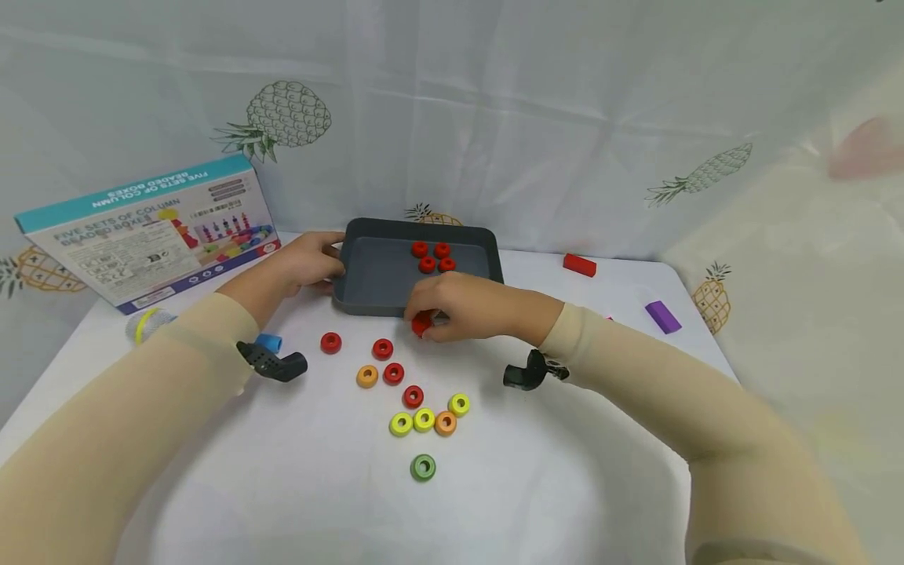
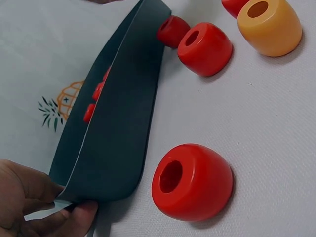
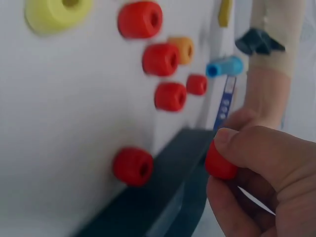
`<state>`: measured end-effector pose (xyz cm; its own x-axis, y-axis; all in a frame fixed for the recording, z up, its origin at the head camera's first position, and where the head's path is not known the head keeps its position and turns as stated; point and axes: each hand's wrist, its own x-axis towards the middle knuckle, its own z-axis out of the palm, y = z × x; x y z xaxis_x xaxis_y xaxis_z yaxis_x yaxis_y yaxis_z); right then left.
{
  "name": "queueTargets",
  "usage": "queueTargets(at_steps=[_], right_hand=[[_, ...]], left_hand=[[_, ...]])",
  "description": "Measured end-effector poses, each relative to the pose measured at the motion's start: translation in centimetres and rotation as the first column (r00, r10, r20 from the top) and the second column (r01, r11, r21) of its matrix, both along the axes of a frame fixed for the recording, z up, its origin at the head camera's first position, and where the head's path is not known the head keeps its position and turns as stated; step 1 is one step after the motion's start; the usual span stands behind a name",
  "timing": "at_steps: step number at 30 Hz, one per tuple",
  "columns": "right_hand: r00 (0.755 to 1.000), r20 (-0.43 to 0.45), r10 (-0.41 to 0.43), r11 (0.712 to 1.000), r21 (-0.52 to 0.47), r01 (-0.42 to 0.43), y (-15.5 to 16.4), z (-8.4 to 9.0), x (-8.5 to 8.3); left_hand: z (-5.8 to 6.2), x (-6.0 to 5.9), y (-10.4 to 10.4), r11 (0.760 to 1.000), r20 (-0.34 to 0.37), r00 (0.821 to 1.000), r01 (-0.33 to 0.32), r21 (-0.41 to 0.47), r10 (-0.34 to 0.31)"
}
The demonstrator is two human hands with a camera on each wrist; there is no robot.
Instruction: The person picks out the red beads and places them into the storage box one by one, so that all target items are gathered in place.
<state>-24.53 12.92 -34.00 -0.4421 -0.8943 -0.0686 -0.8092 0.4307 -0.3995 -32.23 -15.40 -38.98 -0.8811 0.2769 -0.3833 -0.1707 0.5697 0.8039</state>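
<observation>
A dark grey tray (image 1: 367,298) stands mid-table with several red beads (image 1: 432,257) inside. My left hand (image 1: 326,263) grips the tray's near left corner, thumb and fingers pinching the wall (image 2: 74,195). My right hand (image 1: 426,318) is at the tray's front edge and pinches a red bead (image 3: 218,167) between thumb and fingers (image 3: 247,145). The head view shows red (image 1: 421,323) at those fingertips. Another red bead (image 3: 132,166) lies on the table against the tray's front wall (image 3: 163,197).
Loose beads lie in front of the tray: red (image 1: 330,342), orange (image 1: 366,376), yellow (image 1: 400,424), green (image 1: 422,468). A blue cylinder (image 1: 268,342) lies near my left forearm. A toy box (image 1: 148,227) leans back left. A red block (image 1: 579,264) and a purple block (image 1: 662,316) lie right.
</observation>
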Motion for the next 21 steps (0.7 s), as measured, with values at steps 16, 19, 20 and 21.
queueTargets(at_steps=[16, 19, 20, 21], right_hand=[[0.994, -0.055, -0.099, 0.995, 0.018, 0.100, -0.9, 0.9, -5.8], [0.990, -0.063, -0.122, 0.991, 0.040, 0.125, -1.2, 0.7, -6.7], [0.989, -0.076, -0.131, 0.989, 0.052, 0.135, -1.3, 0.7, -7.0], [0.987, -0.090, -0.137, 0.988, 0.064, 0.143, -1.3, 0.6, -7.4]], left_hand=[[-0.2, -0.1, 0.1, 1.000, -0.003, 1.000, -0.005, -0.005, 0.005], [-0.2, -0.1, 0.1, 1.000, -0.006, 1.000, -0.009, 0.003, 0.009], [-0.2, -0.1, 0.1, 1.000, -0.009, 1.000, -0.008, 0.005, 0.008], [-0.1, -0.1, 0.1, 1.000, -0.012, 1.000, -0.008, 0.004, 0.008]])
